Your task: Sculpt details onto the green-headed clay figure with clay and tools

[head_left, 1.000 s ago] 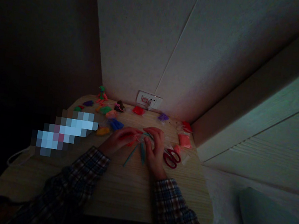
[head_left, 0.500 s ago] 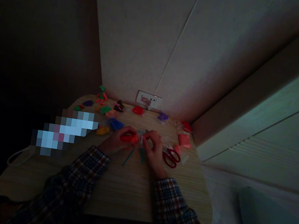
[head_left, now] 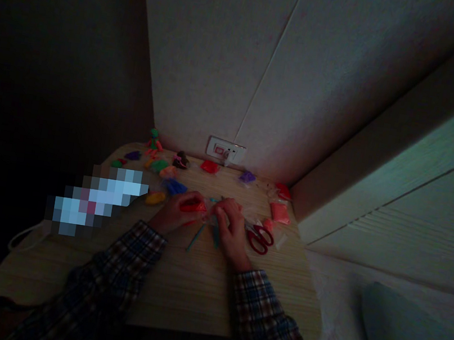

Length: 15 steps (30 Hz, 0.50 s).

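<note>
The scene is very dark. My left hand (head_left: 173,214) is closed around a red clay packet (head_left: 193,206) above the wooden table (head_left: 193,284). My right hand (head_left: 230,228) pinches the packet's right end, fingers curled together. Both wrists wear plaid sleeves. Two teal sticks (head_left: 196,236) lie on the table just below my hands. Red-handled scissors (head_left: 258,238) rest right beside my right hand.
Many small clay packets lie along the far table edge: blue (head_left: 175,186), yellow (head_left: 155,198), green (head_left: 159,165), red (head_left: 209,166), purple (head_left: 247,177), pink (head_left: 279,212). A small clay figure (head_left: 154,141) stands at the back left. A wall socket (head_left: 225,150) sits behind.
My hands lifted the red packet off the table and drew together on it. The right hand went from flat over the teal sticks to pinching the packet's end.
</note>
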### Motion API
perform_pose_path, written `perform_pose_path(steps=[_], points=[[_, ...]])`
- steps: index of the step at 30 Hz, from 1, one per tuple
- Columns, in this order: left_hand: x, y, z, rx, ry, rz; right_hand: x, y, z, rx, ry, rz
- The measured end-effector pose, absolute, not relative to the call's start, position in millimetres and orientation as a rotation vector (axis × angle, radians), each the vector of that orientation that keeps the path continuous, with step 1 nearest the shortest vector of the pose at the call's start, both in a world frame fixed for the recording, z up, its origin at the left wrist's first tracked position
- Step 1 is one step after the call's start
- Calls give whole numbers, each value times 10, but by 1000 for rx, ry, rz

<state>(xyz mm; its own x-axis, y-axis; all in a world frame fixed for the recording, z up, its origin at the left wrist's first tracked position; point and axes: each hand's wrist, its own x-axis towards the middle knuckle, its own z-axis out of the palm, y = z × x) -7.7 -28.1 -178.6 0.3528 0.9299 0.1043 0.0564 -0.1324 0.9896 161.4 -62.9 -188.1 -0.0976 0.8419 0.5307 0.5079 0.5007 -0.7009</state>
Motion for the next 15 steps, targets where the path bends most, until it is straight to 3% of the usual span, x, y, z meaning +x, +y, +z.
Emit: perform_pose_path(steps=[15], points=[[-115,-233,-1840,1395,848,893,1618,-615,-1865,-1160,-1848,423]])
